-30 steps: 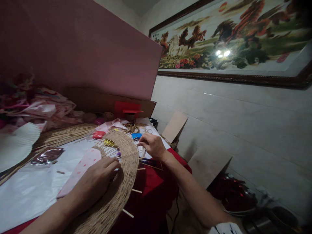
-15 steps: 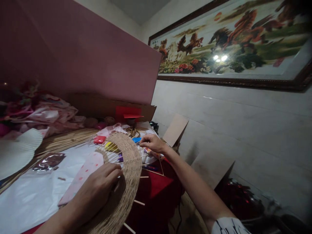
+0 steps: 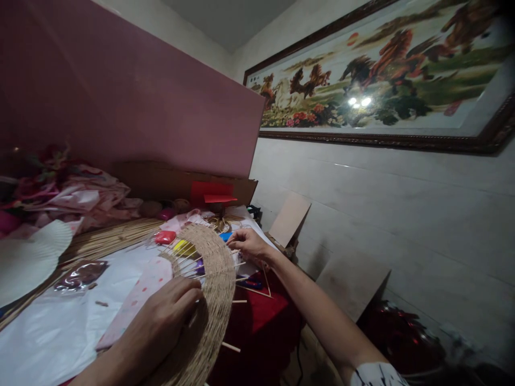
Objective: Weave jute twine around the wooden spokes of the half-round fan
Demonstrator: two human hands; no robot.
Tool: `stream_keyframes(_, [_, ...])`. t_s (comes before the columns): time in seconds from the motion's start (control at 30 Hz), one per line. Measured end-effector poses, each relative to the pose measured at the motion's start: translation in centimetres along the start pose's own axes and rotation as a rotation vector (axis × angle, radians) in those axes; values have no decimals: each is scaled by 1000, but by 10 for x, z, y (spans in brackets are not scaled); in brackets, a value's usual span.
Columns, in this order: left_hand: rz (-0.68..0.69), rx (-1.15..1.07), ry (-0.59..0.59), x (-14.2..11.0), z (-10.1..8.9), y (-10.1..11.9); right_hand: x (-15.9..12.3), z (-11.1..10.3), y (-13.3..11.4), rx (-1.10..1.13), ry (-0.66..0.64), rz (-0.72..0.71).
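A curved band of woven straw-coloured cord point(image 3: 219, 284) stands in front of me, with thin wooden sticks running through it and poking out past its outer edge. My left hand point(image 3: 171, 308) is closed on the inner side of this band, its fingertips hidden behind or against the weave. At the upper right of the outer edge is my right hand point(image 3: 249, 244), thumb and fingers pinched together close to the stick ends. Whatever lies between those fingertips is too small to make out.
White paper point(image 3: 76, 316) and a red cloth point(image 3: 257, 316) cover the table. Around the band lie a pink dotted strip point(image 3: 137, 297), a brown plastic packet point(image 3: 82, 274), red point(image 3: 164, 237) and yellow point(image 3: 184, 247) packets, and a bundle of thin stalks point(image 3: 115, 236). A pleated white piece point(image 3: 36, 262) sits left.
My right hand has shifted slightly left and down along the outer edge, its fingers now closer to the weave. My left hand keeps its hold; the whole view has moved a little.
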State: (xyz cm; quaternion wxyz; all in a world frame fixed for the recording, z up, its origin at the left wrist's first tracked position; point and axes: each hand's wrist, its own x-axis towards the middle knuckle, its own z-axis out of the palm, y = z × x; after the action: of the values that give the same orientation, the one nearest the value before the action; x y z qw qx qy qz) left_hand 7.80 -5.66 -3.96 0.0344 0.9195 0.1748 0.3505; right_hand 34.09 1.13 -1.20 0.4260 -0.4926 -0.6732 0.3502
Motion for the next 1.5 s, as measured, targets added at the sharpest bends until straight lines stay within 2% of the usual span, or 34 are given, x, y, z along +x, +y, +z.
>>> stream_keyframes(0.27, [30,17,5,3,1,2,14,-5,-5,15,7,94])
stream_keyframes(0.6, [12,-20,-46,-1,5,-1,37,-6,-9,14,98,186])
stream_keyframes(0.77, [-5,-31,-125,-2,7,0,40,-3,-18,70,166,168])
stream_keyframes(0.97, [-27,-45,-213,-2,10,1,51,5,-41,143,242,101])
stream_keyframes(1.2, [-53,-50,-233,-2,11,-1,54,15,-68,204,179,58])
stream_keyframes(1.4, [-65,-41,-205,-4,13,-6,42,23,-83,224,82,-92])
stream_keyframes(1.5, [-79,-21,-187,-4,12,-8,30,25,-90,216,36,-119])
